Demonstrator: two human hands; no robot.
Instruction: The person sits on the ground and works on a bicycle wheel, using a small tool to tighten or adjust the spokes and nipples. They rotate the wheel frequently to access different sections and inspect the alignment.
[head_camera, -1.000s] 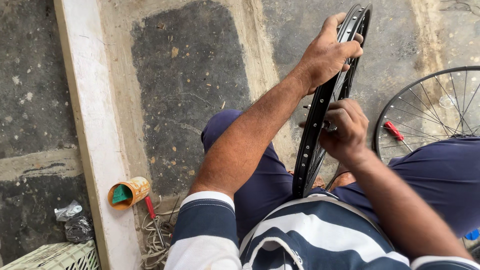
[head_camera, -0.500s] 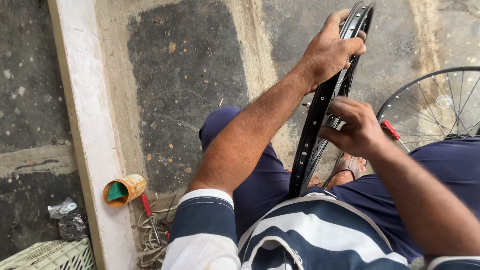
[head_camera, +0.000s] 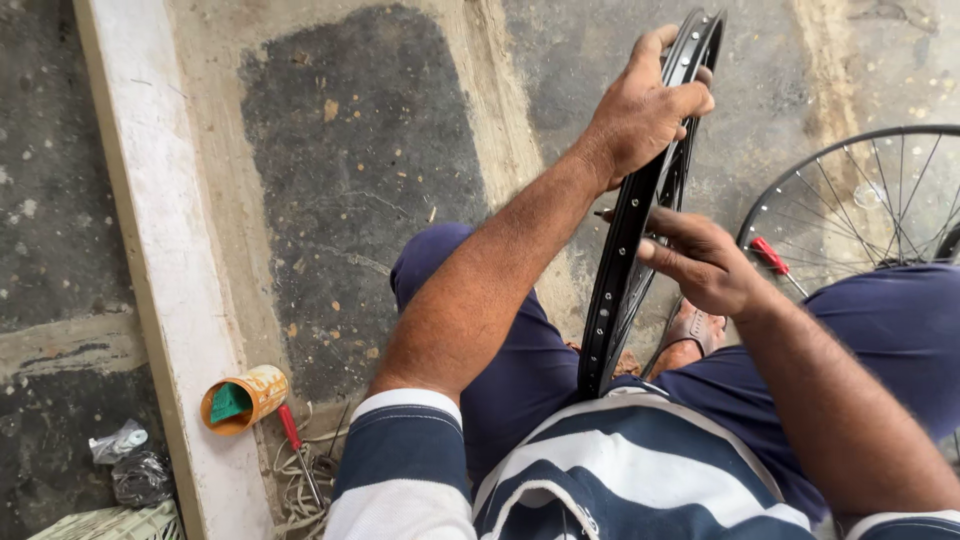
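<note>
Black wheel rim (head_camera: 640, 215) held upright between the knees, at 1 o'clock in view.

Rim: bare, glossy, drilled with spoke holes. Bare concrete lies at 11 o'clock; a spoked wheel (head_camera: 860, 205) stands near at 3 o'clock. Left hand (head_camera: 645, 110) is clamped around the rim's top. Right hand (head_camera: 705, 265) pinches the rim at mid-height, fingers partly closed.

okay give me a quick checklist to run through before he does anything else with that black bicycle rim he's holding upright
1. Left hand gripping the top of the black rim: ok.
2. Right hand on the rim's middle, fingers at the inner side: ok.
3. Rim's lower end steadied between the knees: cannot tell, hidden.
4. Spoke seated in its hole: cannot tell, too small.
5. Spoked wheel lying clear of the rim: ok.
6. Red-handled screwdriver within reach by the orange can: ok.
</note>
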